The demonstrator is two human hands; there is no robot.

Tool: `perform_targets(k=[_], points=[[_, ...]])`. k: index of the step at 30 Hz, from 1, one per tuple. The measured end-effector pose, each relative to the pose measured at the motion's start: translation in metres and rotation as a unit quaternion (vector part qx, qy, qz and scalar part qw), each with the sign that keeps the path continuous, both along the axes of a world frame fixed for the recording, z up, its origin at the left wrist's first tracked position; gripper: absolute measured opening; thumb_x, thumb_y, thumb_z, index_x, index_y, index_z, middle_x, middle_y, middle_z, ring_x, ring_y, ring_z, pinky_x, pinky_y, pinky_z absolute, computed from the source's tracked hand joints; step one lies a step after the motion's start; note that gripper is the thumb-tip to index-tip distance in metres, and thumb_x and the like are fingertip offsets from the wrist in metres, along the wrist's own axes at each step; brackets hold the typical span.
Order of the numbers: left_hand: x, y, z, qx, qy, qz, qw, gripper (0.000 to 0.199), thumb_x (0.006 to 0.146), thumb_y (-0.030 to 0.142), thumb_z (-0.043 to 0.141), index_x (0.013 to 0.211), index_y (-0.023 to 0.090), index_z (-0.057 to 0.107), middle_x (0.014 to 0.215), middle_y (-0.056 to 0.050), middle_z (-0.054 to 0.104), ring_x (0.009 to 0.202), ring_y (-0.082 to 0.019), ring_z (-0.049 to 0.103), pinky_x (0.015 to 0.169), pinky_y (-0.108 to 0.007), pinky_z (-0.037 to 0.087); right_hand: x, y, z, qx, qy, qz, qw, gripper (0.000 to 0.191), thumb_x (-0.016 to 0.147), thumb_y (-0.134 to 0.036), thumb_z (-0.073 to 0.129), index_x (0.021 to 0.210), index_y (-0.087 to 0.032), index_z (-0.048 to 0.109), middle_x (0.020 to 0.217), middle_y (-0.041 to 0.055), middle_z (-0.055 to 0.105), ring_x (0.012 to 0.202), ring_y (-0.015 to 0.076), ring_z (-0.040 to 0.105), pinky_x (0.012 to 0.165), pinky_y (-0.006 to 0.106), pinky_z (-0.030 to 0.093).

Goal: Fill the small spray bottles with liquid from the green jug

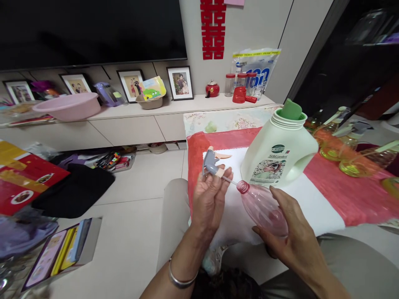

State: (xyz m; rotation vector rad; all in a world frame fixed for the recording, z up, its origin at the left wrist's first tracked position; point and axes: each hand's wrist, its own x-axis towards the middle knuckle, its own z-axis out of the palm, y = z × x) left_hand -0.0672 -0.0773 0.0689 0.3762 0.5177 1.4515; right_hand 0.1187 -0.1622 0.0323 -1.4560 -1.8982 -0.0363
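Right hand [296, 238] partly hides the pink bottle [261, 204].

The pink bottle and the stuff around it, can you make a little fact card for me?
left hand: holds gray spray top
right hand: holds pink bottle
thin tube: from spray top toward bottle's mouth
big jug: pale green, standing, green piece in its opening
bottles at right: yellow liquid inside
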Motion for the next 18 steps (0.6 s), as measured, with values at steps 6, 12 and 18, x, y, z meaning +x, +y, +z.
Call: perform_targets(k=[6, 12, 18], points=[[0.008, -0.014, 0.001, 0.002, 0.038, -0.053, 0.998, 0.046, 0.067, 0.022, 0.092, 0.105, 0.017, 0.067, 0.106, -0.005, 0.075, 0.101, -0.019, 0.072, 0.106, -0.036, 0.048, -0.009, 0.001, 0.008, 0.01, 0.006, -0.005, 1.0, 0.076, 0.091, -0.04, 0.067, 0.157, -0.022, 0.033, 0.14, 0.0145, 0.042, 0.13, 0.0242, 0.046, 0.102, 0.041, 0.052], [0.006, -0.015, 0.003, 0.0, 0.043, -0.063, 0.997, 0.05, 0.063, 0.025, 0.095, 0.105, 0.016, 0.069, 0.103, -0.005, 0.075, 0.096, -0.018, 0.07, 0.102, -0.034, 0.046, -0.01, 0.0, 0.01, 0.004, 0.019, 0.013, 1.0, 0.073, 0.091, -0.036, 0.066, 0.156, -0.023, 0.035, 0.14, 0.0139, 0.043, 0.13, 0.0232, 0.046, 0.099, 0.041, 0.055], [0.003, -0.014, -0.005, 0.011, 0.038, -0.077, 0.996, 0.046, 0.067, 0.026, 0.093, 0.106, 0.016, 0.07, 0.107, -0.006, 0.075, 0.102, -0.019, 0.07, 0.1, -0.033, 0.047, -0.009, -0.002, 0.01, -0.013, 0.039, 0.018, 0.999, 0.071, 0.091, -0.042, 0.066, 0.153, -0.024, 0.036, 0.141, 0.0117, 0.046, 0.128, 0.02, 0.05, 0.084, 0.027, 0.06]])
